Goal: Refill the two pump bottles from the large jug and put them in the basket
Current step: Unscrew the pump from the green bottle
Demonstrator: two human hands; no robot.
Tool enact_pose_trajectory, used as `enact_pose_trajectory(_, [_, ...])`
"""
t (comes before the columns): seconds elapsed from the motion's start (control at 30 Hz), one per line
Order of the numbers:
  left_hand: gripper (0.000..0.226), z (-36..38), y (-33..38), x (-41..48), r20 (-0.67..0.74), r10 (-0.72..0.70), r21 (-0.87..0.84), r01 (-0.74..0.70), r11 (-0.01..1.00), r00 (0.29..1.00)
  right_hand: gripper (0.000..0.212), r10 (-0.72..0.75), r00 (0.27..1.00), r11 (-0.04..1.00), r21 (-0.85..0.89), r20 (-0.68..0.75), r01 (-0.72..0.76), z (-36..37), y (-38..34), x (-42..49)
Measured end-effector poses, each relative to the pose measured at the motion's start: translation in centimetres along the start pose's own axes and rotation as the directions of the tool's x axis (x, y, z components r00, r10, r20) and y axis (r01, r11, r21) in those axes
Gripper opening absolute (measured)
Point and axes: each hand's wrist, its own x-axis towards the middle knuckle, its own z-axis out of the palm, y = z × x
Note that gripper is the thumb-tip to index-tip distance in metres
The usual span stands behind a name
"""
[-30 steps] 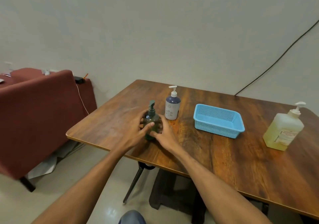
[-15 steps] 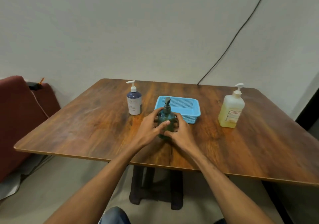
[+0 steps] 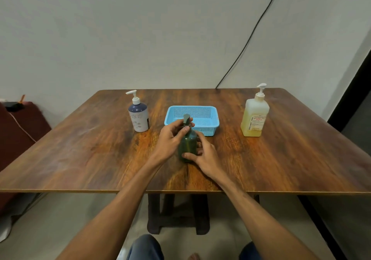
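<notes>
A dark green pump bottle [image 3: 187, 143] stands upright at the table's middle. My left hand [image 3: 170, 137] grips its neck and pump collar, thumb on the front. My right hand [image 3: 204, 155] wraps round the lower body from the right. Right behind it sits an empty blue mesh basket [image 3: 208, 117]. A white-and-blue pump bottle [image 3: 139, 115] with a floral print stands to the left. The large jug [image 3: 254, 115], translucent with yellow liquid and a white pump, stands at the right.
The wooden table [image 3: 100, 149] runs to the wall at the back, its front edge near my forearms. A black cable [image 3: 247, 45] hangs down the wall. A dark red seat [image 3: 18, 131] stands at the left. My knees show under the table.
The view swung from the left corner to face the table squarely. My left hand climbed from the green bottle's body to its neck; the right hand kept hold of the body.
</notes>
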Motion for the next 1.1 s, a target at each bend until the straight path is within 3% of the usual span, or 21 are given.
enact_pose_trajectory(0.17, [0.035, 0.5, -0.7, -0.1, -0.210, 0.000, -0.074, -0.016, 0.997, 0.978, 0.085, -0.014, 0.999, 1.000, 0.001, -0.051, 0.014, 0.5, 0.4, -0.4])
enact_pose_trajectory(0.3, [0.042, 1.7, -0.4, 0.5, -0.316, 0.003, -0.032, -0.014, 0.999, 0.949, 0.084, -0.014, 0.998, 1.000, -0.007, -0.065, 0.014, 0.6, 0.5, -0.2])
enact_pose_trajectory(0.47, [0.042, 1.7, -0.7, 0.2, -0.071, -0.085, -0.155, 0.073, 0.985, 0.994, 0.083, -0.038, 0.997, 0.999, 0.001, -0.065, 0.038, 0.6, 0.7, -0.1])
enact_pose_trajectory(0.53, [0.036, 1.1, -1.2, -0.2, -0.030, -0.051, -0.210, 0.044, 0.977, 0.998, 0.081, -0.049, 0.997, 0.999, 0.013, -0.068, 0.050, 0.6, 0.9, 0.0])
enact_pose_trajectory(0.67, [0.033, 0.7, -0.9, -0.1, -0.124, -0.003, -0.183, -0.019, 0.983, 0.992, 0.082, -0.053, 0.996, 0.998, 0.011, -0.074, 0.054, 0.6, 1.1, 0.1])
enact_pose_trajectory(0.77, [0.051, 1.2, -0.2, 0.4, -0.211, -0.026, -0.093, 0.007, 0.996, 0.977, 0.078, -0.057, 0.995, 0.998, -0.006, -0.080, 0.057, 0.6, 1.0, 0.1])
enact_pose_trajectory(0.87, [0.063, 1.1, -0.2, 0.3, -0.070, -0.064, -0.091, 0.057, 0.994, 0.996, 0.079, -0.057, 0.995, 0.998, -0.009, -0.081, 0.056, 0.7, 0.9, 0.1])
enact_pose_trajectory(0.97, [0.049, 0.3, -0.6, -0.3, 0.040, -0.061, -0.188, 0.068, 0.980, 0.997, 0.082, -0.058, 0.995, 0.998, 0.008, -0.078, 0.059, 0.6, 1.1, 0.1])
enact_pose_trajectory(1.1, [0.041, 0.4, -0.3, -0.7, -0.106, -0.040, -0.158, 0.023, 0.987, 0.994, 0.083, -0.048, 0.996, 0.999, 0.006, -0.073, 0.049, 0.6, 1.1, 0.1])
